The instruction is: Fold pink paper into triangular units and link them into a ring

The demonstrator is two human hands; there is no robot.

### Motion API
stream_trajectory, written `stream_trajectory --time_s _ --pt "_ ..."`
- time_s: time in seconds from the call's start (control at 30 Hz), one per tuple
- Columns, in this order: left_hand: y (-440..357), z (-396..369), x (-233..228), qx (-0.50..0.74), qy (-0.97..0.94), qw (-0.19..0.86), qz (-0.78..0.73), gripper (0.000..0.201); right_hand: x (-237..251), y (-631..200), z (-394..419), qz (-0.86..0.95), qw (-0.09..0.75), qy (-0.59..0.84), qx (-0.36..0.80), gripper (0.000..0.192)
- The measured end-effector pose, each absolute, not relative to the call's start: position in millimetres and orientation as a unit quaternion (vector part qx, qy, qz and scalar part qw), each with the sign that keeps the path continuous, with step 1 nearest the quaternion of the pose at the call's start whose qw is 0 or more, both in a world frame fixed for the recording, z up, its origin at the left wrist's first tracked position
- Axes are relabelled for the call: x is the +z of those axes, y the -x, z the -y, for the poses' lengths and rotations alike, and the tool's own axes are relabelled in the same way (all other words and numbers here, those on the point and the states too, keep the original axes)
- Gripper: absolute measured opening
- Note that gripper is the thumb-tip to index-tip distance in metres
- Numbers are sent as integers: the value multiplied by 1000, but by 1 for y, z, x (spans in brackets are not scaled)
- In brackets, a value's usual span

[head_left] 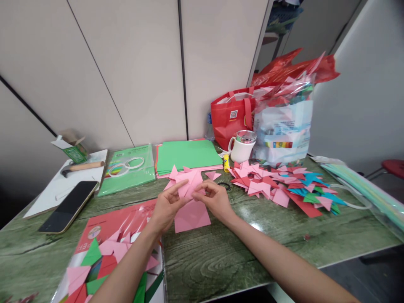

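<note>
Pink folded paper (189, 185): held above the counter (221, 256), between both hands.
Left hand (166, 209): pinches its 7 o'clock edge.
Right hand (215, 198): pinches its 3 o'clock edge, equally near.

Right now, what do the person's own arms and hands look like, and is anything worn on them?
Both forearms are bare as far as the picture shows: no sleeves, watch or bracelet in view. The left hand and right hand wear no gloves, and no rings can be made out on the fingers.
</note>
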State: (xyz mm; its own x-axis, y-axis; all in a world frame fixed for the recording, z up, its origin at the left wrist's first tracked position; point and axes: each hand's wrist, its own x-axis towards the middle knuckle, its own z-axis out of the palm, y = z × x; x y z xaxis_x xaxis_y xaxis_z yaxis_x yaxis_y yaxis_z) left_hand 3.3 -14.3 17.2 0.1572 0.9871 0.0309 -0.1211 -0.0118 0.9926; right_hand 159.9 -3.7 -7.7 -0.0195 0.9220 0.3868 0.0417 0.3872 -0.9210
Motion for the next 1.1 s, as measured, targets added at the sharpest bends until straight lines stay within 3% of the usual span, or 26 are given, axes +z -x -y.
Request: stream_trajectory --time_s 0.43,0.7,1.1 --pt "-4 15 13 485 -521 552 -434 48 -7 -158 1 522 573 366 515 17" --pt "-6 14 8 502 -504 542 -448 51 -9 -158 4 600 569 413 383 24" --pt "1 10 13 520 -443 592 -428 53 -12 -160 -4 501 570 353 548 19"
